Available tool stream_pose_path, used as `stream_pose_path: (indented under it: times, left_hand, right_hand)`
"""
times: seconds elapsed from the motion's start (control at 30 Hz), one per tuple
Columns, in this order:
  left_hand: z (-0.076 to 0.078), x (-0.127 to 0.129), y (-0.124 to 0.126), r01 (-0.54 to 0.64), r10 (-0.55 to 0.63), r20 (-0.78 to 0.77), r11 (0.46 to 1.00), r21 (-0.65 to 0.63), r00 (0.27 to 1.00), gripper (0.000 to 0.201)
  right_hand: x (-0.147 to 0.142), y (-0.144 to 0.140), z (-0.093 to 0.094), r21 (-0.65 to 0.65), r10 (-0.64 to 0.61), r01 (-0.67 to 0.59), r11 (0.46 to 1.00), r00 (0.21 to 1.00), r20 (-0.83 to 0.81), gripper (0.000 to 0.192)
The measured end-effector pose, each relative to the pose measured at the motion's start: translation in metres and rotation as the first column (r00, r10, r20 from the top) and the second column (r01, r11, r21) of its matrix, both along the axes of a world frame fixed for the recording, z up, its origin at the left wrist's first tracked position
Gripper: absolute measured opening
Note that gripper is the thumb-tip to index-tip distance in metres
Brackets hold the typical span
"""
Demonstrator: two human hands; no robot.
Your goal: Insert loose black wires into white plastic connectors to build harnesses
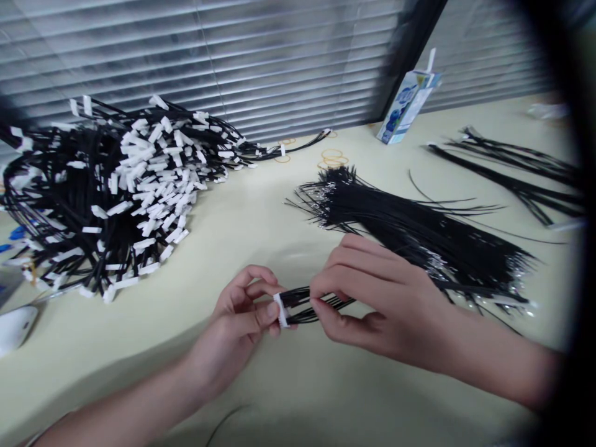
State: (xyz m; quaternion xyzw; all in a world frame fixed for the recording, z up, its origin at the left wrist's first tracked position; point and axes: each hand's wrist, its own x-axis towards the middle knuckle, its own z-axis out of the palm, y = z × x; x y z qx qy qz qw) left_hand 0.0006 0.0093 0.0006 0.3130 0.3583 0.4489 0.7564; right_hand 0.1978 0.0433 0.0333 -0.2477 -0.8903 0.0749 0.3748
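A white plastic connector (281,310) with several thin black wires (302,313) running out of it to the right is pinched between the thumb and fingers of my left hand (246,307). Just right of the connector, my right hand (372,295) has its thumb and index finger closed at the wires. Whether it grips one wire or more is hidden by the fingers. Behind my right hand lies a thick bundle of loose black wires (391,214) with bare shiny ends, partly covered by that hand.
At the left is a big heap of black cables with white connectors (153,167). Rubber bands (333,156) and a drink carton (405,108) with a straw stand near the blinds (288,68). More black cables (512,174) lie far right; a white mouse-like object (17,328) sits left.
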Motion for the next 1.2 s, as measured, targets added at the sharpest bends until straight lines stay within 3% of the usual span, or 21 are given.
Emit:
stream_pose_path:
  times: [1.2]
  left_hand:
    - [0.0005,-0.0005,-0.0004,0.004,-0.004,0.011,1.000,0.006,1.000,0.019]
  right_hand:
    - [0.0049,0.0047,0.0018,0.082,0.135,-0.141,0.987,0.988,0.074,0.011]
